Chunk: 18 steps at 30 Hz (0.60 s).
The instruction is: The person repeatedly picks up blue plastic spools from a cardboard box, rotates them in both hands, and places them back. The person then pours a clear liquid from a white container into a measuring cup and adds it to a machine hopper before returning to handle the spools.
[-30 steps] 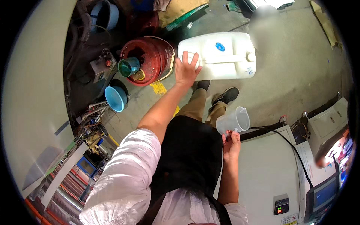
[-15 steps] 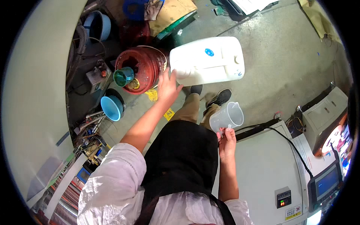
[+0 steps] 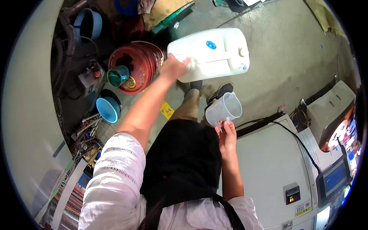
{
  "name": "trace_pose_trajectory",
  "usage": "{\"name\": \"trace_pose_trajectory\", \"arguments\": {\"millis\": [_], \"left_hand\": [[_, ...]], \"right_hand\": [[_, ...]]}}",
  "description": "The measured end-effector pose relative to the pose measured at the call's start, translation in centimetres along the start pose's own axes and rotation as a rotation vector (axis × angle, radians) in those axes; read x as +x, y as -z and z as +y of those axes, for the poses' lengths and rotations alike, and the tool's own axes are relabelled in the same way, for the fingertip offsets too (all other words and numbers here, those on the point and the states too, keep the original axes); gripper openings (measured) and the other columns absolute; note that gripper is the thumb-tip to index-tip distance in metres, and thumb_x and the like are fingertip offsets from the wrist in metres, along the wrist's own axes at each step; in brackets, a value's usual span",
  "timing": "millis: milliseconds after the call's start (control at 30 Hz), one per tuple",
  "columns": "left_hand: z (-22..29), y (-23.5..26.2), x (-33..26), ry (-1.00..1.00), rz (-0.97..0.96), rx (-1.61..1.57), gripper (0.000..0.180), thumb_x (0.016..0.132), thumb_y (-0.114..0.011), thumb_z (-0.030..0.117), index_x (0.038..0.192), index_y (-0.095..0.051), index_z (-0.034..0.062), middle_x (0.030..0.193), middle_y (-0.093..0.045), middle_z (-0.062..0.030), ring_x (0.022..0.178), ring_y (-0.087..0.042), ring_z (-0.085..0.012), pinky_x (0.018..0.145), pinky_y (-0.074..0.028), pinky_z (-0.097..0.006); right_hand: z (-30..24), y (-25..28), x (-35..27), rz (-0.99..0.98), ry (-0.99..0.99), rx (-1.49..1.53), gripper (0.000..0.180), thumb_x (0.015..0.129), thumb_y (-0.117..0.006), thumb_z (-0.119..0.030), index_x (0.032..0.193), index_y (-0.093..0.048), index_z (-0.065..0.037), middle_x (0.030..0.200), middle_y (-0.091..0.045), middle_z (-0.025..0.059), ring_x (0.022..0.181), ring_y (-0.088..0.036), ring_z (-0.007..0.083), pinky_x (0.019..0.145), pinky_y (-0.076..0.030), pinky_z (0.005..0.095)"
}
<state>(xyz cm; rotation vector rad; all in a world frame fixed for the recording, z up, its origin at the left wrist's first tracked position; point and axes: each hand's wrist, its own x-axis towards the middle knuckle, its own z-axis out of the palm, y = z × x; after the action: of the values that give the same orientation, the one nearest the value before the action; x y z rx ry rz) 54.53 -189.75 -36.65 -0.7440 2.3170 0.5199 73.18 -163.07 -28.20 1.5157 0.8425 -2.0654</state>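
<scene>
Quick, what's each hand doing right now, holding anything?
Left hand: closed on the handle of the white jerrycan.
Right hand: closed on the handle of the clear measuring jug.

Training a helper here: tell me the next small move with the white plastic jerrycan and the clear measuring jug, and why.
Probably bring the clear measuring jug under the white plastic jerrycan. The left hand grips the raised can; the right hand holds the jug lower, apart from it.

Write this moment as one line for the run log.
left hand: grips white jerrycan | right hand: holds clear measuring jug | red drum beside
</scene>
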Motion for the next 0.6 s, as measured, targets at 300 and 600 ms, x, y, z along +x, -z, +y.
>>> {"name": "trace_pose_trajectory", "arguments": {"millis": [300,600], "left_hand": [[-0.5,0.8,-2.3,-0.727,0.12,0.556,0.067,0.068,-0.075,0.03,0.127,-0.047,0.016,0.13,-0.042,-0.0224,0.112,-0.047,-0.0396,0.09,-0.045,-0.044],[-2.5,3.8,-8.0,0.016,-0.282,-1.021,0.05,0.086,-0.06,0.024,0.128,-0.036,0.0108,0.11,-0.051,-0.0066,0.097,-0.054,-0.0164,0.075,-0.049,-0.032]], "right_hand": [[0.9,-1.1,0.4,0.002,0.001,-0.012,0.007,0.09,-0.059,-0.017,0.092,-0.055,-0.011,0.091,-0.061,0.0006,0.09,-0.059,0.0122,0.076,-0.051,0.029],[0.9,-1.8,0.9,-0.065,0.162,-0.127,0.007,0.092,-0.056,-0.016,0.093,-0.052,-0.011,0.1,-0.059,0.002,0.097,-0.055,0.013,0.086,-0.044,0.0295]]}}
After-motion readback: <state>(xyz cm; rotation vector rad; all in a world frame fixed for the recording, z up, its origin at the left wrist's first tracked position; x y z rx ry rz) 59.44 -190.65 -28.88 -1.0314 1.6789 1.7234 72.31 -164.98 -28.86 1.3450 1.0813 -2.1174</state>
